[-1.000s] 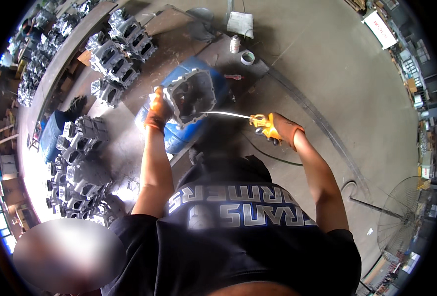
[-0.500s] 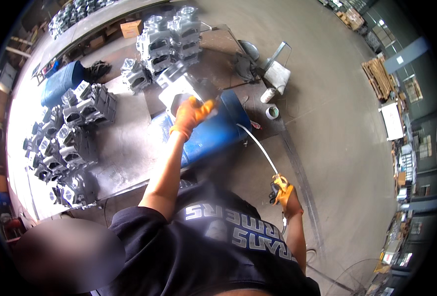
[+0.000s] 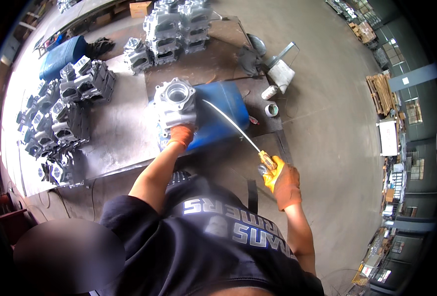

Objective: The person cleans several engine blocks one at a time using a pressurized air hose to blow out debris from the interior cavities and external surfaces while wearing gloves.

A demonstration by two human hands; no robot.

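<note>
A silvery cast metal housing [image 3: 175, 101] with a round flanged opening on top sits upright at the left end of the blue pad [image 3: 218, 118]. My left hand [image 3: 182, 134], in an orange glove, is at its near side, and the fingers disappear into or behind the casting. My right hand [image 3: 282, 181], in a yellow and orange glove, is wrapped round the yellow handle of an air blow gun [image 3: 266, 159]. Its long, slightly bent nozzle [image 3: 231, 122] reaches toward the housing, the tip a little right of it and apart from it.
Stacked castings [image 3: 70, 121] fill the left of the metal table [image 3: 122, 118], with more castings [image 3: 176, 29] at the back. A rolled blue pad [image 3: 65, 56] lies behind. Along the right edge are a tape roll [image 3: 271, 110], a white can [image 3: 269, 92] and a scoop-like metal container [image 3: 281, 74].
The housing, blurred and tilted before, now stands with its round opening up. My left hand has moved down to its near side. My right hand has risen, bringing the nozzle closer to the housing.
</note>
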